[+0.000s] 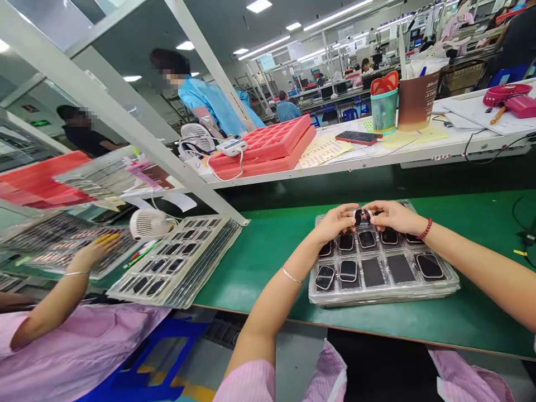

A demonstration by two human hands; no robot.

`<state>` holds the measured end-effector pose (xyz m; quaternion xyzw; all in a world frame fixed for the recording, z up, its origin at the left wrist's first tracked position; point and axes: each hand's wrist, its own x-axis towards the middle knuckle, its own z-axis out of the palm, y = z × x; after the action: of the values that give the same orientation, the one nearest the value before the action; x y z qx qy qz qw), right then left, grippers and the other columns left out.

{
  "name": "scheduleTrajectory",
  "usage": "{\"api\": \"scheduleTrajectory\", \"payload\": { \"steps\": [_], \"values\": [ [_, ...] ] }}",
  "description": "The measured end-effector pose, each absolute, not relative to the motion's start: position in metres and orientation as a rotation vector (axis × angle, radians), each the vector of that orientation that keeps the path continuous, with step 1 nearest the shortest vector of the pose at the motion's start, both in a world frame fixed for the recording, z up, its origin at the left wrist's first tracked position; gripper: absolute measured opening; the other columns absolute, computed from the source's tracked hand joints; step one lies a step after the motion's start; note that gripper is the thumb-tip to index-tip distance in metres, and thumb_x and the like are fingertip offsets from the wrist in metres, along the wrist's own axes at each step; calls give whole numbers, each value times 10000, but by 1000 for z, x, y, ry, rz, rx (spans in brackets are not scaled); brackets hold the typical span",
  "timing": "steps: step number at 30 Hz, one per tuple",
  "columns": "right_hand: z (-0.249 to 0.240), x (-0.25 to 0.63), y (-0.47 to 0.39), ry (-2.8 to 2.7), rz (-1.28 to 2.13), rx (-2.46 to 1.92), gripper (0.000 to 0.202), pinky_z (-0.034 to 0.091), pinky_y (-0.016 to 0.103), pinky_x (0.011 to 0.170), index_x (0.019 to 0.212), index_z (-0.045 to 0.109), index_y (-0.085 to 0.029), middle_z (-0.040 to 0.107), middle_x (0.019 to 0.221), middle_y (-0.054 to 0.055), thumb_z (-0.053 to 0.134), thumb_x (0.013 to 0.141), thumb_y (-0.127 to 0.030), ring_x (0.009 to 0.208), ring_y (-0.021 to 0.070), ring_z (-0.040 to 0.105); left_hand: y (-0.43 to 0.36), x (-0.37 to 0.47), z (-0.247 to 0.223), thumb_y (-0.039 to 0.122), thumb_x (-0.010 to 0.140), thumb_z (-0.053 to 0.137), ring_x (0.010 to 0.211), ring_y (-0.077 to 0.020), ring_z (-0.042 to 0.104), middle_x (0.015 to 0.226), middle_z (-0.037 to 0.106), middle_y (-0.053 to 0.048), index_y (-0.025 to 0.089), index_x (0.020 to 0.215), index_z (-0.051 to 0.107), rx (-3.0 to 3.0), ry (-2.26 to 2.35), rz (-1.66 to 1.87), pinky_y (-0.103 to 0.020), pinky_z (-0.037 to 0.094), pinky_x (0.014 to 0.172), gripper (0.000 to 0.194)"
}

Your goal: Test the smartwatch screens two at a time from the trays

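My left hand (pixel 337 223) and my right hand (pixel 389 215) meet over the back of a clear plastic tray (pixel 379 293). Fingers of both are pinched on a small dark smartwatch part (pixel 362 216); its exact shape is partly hidden by the fingertips. Below the hands, square smartwatch faces with light rims sit in the tray's pockets, among them one (pixel 429 266) at the front right and another (pixel 348 271) toward the front left. Two front pockets (pixel 373 272) show only a dark bottom. Several trays appear stacked under this one.
To the left stands a stack of trays (pixel 176 257) with dark parts, beside a white fan (pixel 151 224). A co-worker's hand (pixel 94 251) reaches over other trays. The shelf above holds red foam trays (pixel 268 145), a phone (pixel 359 137) and a green cup (pixel 384 109).
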<state>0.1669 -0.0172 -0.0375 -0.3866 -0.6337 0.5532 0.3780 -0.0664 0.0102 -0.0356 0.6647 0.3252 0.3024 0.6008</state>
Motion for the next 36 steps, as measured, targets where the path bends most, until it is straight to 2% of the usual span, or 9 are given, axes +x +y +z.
{"api": "scheduleTrajectory", "payload": {
  "steps": [7, 13, 17, 20, 23, 25, 29, 32, 36],
  "values": [
    [-33, 166, -19, -1444, 1453, -1027, 452, 624, 235, 668, 1269, 641, -212, 742, 1102, 74, 640, 835, -86, 939, 193, 745, 10, -66, -35, 320, 758, 730, 906, -181, 698, 1190, 690, -122, 165, 1256, 617, 1462, 773, 810, -225, 508, 666, 534],
    [-33, 165, -21, -1581, 1406, -1042, 401, 614, 271, 661, 1170, 665, -187, 761, 1039, 69, 620, 791, -64, 781, 166, 730, 3, -63, -29, 222, 734, 692, 653, -104, 636, 940, 704, -69, 135, 1197, 577, 1501, 860, 816, -182, 404, 507, 485],
    [-31, 163, -21, -1618, 1389, -1031, 451, 607, 289, 663, 1188, 643, -196, 754, 1042, 67, 655, 750, -88, 818, 185, 727, 5, -62, -30, 212, 737, 676, 672, -116, 648, 950, 704, -67, 142, 1212, 552, 1515, 847, 826, -188, 398, 499, 496],
    [-26, 162, -22, -1607, 1350, -1077, 272, 592, 285, 645, 1053, 651, -186, 755, 969, 69, 669, 781, -177, 805, 189, 722, 8, -62, -28, 249, 763, 679, 687, -127, 653, 931, 709, -68, 138, 1183, 563, 1530, 837, 832, -201, 420, 526, 449],
    [-18, 163, -35, -1697, 1176, -1178, 77, 589, 349, 758, 856, 649, -179, 758, 897, 83, 640, 808, -239, 853, 219, 717, -2, -62, -22, 268, 795, 663, 751, -151, 672, 856, 715, -70, 123, 998, 605, 1598, 850, 785, -250, 497, 664, 257],
    [-14, 166, -53, -1891, 939, -1225, 61, 544, 422, 919, 789, 673, -187, 759, 999, 91, 640, 790, -239, 985, 259, 699, -20, -59, -16, 252, 803, 646, 858, -185, 689, 883, 727, -82, 131, 886, 621, 1729, 854, 726, -319, 524, 812, 149],
    [-11, 173, -101, -2314, 520, -1211, 119, 431, 510, 1072, 733, 720, -214, 717, 1180, 102, 632, 805, -248, 1252, 338, 568, -67, -50, -8, 233, 808, 656, 1215, -293, 599, 1184, 707, -115, 176, 807, 694, 2183, 819, 603, -463, 416, 1089, 69],
    [-10, 184, -128, -2399, 328, -1260, 154, 442, 538, 1059, 812, 737, -211, 677, 1259, 137, 603, 854, -272, 1297, 363, 525, -90, -55, -4, 242, 816, 656, 1361, -345, 485, 1388, 607, -129, 203, 913, 717, 2370, 919, 572, -529, 344, 1154, 121],
    [-10, 217, -144, -2397, 62, -1410, 278, 444, 593, 1041, 770, 719, -199, 655, 1292, 163, 544, 917, -355, 1309, 410, 502, -90, -99, -4, 309, 840, 635, 1391, -327, 467, 1446, 561, -145, 194, 1182, 662, 2353, 1128, 595, -512, 314, 1191, 362]
  ]
}}
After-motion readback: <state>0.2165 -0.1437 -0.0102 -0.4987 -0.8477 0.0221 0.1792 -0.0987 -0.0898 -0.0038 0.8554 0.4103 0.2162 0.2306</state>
